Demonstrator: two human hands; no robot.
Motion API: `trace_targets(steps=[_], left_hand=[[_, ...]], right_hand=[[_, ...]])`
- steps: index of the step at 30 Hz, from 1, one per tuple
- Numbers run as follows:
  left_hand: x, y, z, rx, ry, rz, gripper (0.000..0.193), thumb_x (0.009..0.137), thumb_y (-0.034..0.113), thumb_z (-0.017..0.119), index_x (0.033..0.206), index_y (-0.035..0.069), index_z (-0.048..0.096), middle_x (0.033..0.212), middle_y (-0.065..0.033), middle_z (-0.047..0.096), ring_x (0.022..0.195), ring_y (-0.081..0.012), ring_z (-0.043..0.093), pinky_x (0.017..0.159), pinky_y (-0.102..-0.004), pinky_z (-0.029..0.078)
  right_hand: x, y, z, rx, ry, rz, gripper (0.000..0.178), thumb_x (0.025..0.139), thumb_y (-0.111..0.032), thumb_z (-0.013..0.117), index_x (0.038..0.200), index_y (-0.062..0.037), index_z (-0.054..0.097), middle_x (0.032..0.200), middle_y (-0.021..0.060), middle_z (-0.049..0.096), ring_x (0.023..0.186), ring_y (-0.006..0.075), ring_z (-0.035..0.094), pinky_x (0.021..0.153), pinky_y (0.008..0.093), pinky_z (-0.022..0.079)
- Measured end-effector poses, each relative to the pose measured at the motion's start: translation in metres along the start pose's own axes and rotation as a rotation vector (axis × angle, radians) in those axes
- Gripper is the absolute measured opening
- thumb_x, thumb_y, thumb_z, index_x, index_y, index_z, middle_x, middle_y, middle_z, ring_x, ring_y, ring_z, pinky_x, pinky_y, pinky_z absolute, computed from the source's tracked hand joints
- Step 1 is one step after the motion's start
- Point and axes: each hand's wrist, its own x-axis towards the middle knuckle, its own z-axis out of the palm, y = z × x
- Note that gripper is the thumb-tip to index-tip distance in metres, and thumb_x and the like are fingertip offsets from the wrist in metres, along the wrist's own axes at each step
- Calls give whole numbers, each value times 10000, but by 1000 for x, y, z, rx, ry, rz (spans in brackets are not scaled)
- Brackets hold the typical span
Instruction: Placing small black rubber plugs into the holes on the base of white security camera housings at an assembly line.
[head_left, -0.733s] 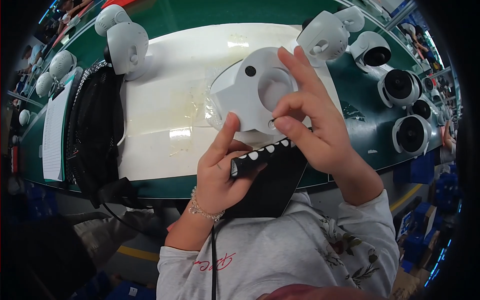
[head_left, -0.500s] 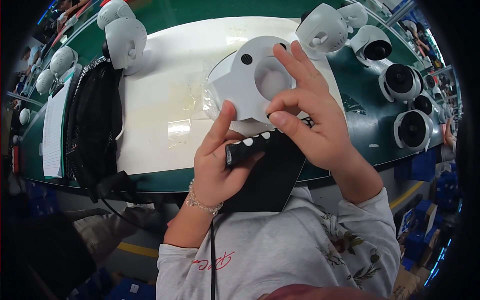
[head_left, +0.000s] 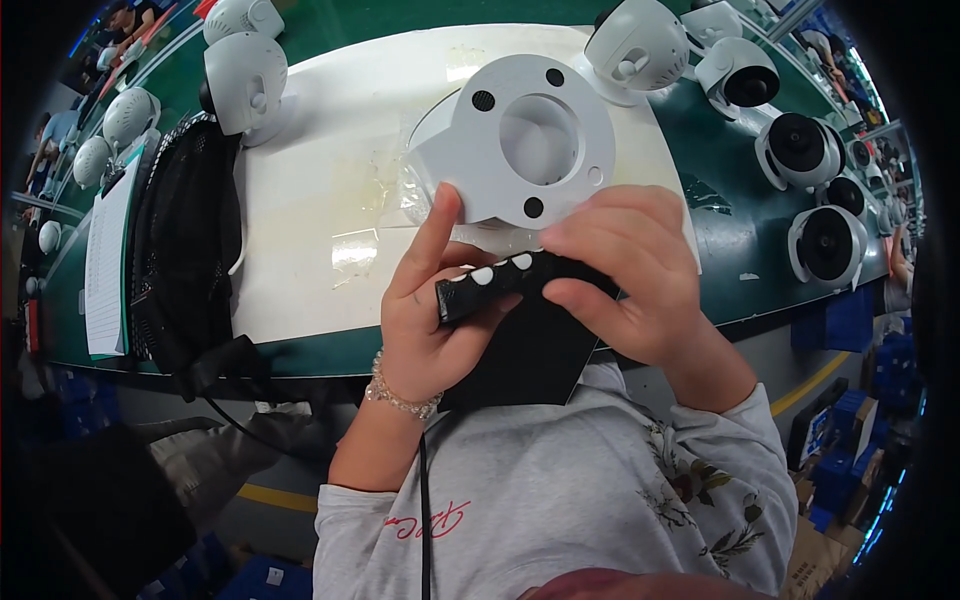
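Observation:
My left hand is closed around a bent black sheet of round stick-on pads, its index finger pointing up. White round spots show along the sheet's curled upper edge. My right hand has its fingertips and thumb closed about the sheet's right part; whether a loose pad is between them is hidden. Just beyond both hands lies a white plastic camera housing with a large round opening. Black discs sit in three spots of its ring, and a pale round recess shows at the right.
A white board covers the green table. White cameras stand at the back left, and several more along the right. A black mesh bag and a paper sheet lie at the left.
My right hand has moved down from the housing's ring to the black sheet. The small black disc it pinched now sits in the ring's lower spot.

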Motion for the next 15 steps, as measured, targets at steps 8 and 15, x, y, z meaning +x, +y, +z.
trace_targets(steps=[8,15], left_hand=[[2,-1,-1,99,-19,138,387,593,-76,659,968,-69,564,1218,-195,461,732,-130,569,662,-245,455],[-2,-7,1,44,-9,6,211,589,-59,695,767,-26,585,1332,-172,344,790,-177,594,687,-260,481]], right_hand=[[-3,-2,8,168,-22,95,145,641,-22,662,761,-45,583,839,68,593,787,252,521,699,339,419],[-8,30,4,244,221,344,109,761,-101,624,849,-52,580,1181,138,488,1080,261,438,911,346,332]])
